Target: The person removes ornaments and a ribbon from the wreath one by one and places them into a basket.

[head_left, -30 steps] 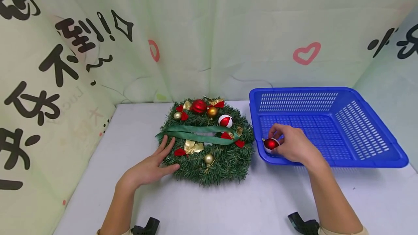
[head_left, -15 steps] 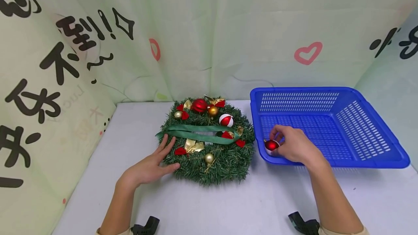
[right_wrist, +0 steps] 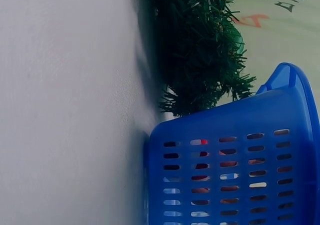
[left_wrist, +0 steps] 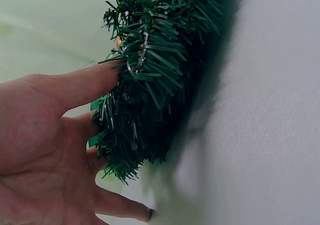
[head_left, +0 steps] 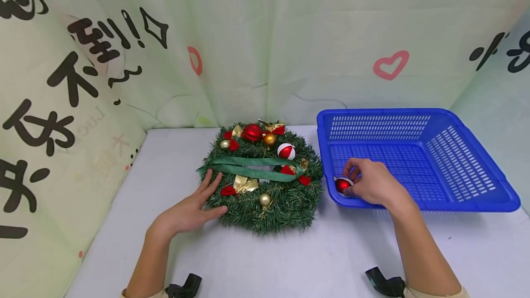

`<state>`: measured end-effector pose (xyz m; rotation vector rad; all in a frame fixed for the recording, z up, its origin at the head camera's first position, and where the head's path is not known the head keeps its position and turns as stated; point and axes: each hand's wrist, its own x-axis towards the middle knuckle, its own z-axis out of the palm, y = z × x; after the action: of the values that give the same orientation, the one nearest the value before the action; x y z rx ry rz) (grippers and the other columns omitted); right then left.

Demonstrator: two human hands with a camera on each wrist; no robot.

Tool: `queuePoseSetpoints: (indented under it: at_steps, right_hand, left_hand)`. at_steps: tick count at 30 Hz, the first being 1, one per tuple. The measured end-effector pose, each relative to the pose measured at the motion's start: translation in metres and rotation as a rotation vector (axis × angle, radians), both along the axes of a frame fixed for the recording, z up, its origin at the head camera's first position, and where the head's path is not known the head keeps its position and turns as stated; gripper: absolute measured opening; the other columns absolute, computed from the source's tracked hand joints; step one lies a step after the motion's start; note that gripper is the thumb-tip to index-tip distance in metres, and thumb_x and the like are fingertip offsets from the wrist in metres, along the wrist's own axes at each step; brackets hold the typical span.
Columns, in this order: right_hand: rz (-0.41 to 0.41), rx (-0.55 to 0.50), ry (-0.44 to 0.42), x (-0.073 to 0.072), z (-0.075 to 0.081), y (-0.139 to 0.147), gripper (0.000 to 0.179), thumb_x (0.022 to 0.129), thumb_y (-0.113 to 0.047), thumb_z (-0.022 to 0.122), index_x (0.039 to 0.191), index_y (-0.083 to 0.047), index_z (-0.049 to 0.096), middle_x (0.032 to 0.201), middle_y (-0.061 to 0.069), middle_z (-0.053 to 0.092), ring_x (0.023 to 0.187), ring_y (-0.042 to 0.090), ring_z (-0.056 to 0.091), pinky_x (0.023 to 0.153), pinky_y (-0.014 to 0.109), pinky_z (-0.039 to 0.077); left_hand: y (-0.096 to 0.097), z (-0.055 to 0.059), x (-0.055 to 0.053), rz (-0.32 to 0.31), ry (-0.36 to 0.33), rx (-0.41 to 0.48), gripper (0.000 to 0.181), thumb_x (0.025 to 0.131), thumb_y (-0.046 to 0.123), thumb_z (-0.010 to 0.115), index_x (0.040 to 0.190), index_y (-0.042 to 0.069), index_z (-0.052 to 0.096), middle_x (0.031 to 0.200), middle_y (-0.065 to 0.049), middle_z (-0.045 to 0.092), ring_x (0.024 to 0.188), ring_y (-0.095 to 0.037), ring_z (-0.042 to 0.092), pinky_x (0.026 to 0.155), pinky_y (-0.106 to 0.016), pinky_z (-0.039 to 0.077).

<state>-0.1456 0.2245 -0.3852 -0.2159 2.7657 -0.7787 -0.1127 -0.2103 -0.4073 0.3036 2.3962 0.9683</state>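
Note:
A green Christmas wreath (head_left: pixel 285 210) lies flat on the table, dressed with red, gold and red-and-white baubles, gold and red bows, and a green ribbon (head_left: pixel 248 167) across its middle. My left hand (head_left: pixel 188 213) rests on the wreath's left side with fingers spread; the left wrist view shows the thumb and fingers against its needles (left_wrist: pixel 155 55). Inside the near left corner of the blue basket (head_left: pixel 468 207), my right hand (head_left: pixel 374 183) holds a red-and-white bauble (head_left: pixel 343 185) by its side. In the right wrist view the basket wall (right_wrist: pixel 230 120) mostly hides that hand.
The basket stands just right of the wreath, its rim raised above the white table (head_left: pixel 306 261). A pale green printed curtain (head_left: pixel 265 59) closes off the back and left. Black wrist mounts (head_left: pixel 184 286) sit by both sleeves at the near edge.
Both hands stay in the same places, the left on the wreath and the right at the bauble in the basket. Only the head view shifts very slightly.

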Motion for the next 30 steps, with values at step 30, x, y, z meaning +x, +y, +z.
queuePoseSetpoints:
  at_steps: [30]
  right_hand:
    - [-0.117, -0.094, 0.196, 0.014, 0.022, -0.015, 0.032, 0.091, -0.009, 0.077, 0.122, -0.007, 0.07, 0.122, 0.019, 0.071, 0.107, 0.036, 0.068, 0.083, 0.052, 0.058]
  left_hand:
    - [0.0, -0.002, 0.0, 0.002, -0.007, 0.014, 0.093, 0.103, 0.049, 0.063, 0.169, 0.028, 0.001, 0.174, -0.004, -0.022, 0.158, -0.05, 0.007, 0.118, -0.075, 0.022]
